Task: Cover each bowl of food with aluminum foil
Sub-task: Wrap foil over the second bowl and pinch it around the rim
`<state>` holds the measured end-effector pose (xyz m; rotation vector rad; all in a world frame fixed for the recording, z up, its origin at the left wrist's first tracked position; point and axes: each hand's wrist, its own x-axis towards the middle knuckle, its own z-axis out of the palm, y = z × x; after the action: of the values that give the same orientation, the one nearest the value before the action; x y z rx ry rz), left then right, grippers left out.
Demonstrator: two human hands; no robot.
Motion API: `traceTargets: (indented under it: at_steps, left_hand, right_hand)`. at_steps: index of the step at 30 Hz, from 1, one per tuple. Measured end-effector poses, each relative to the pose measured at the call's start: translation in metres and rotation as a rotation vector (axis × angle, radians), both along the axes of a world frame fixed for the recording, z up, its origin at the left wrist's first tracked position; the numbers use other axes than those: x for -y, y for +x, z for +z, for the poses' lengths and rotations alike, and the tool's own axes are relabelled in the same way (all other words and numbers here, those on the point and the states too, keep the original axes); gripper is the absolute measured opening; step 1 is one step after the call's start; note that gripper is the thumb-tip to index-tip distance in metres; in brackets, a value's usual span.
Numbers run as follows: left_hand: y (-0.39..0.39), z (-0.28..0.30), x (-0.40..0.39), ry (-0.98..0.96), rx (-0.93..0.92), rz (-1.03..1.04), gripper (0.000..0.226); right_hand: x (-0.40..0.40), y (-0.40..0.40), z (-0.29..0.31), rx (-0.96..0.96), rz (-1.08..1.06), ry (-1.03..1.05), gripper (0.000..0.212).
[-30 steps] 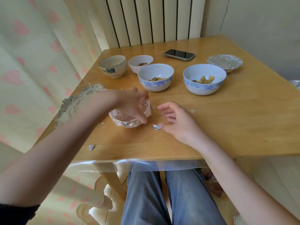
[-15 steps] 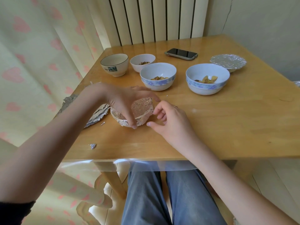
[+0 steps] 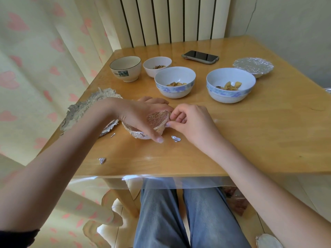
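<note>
Foil-wrapped bowl [image 3: 143, 130] sits low center of the frame, tipped up and gripped by the left hand [image 3: 141, 115]. Its foil edge is now being pinched by the right hand [image 3: 189, 120], which was lying loose on the table a second ago, so crimping looks underway. Bowl contents are hidden. Further up, uncovered bowls [image 3: 175, 82] [image 3: 231, 85] are waiting; one covered bowl [image 3: 253, 66] is done upper right.
</note>
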<state>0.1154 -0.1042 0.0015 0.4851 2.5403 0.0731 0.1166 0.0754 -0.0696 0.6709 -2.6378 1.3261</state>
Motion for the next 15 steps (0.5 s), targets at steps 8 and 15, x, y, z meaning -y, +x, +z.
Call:
traceTargets:
  at_steps: [8,15]
  left_hand:
    - [0.001,-0.009,0.002,0.056,-0.053,0.027,0.095]
    - [0.001,-0.009,0.003,0.077,-0.043,0.025,0.093]
  right_hand:
    - [-0.004,-0.01,0.0,-0.137,0.135,0.063,0.01]
    - [-0.017,-0.029,0.012,-0.493,0.203,0.318,0.037]
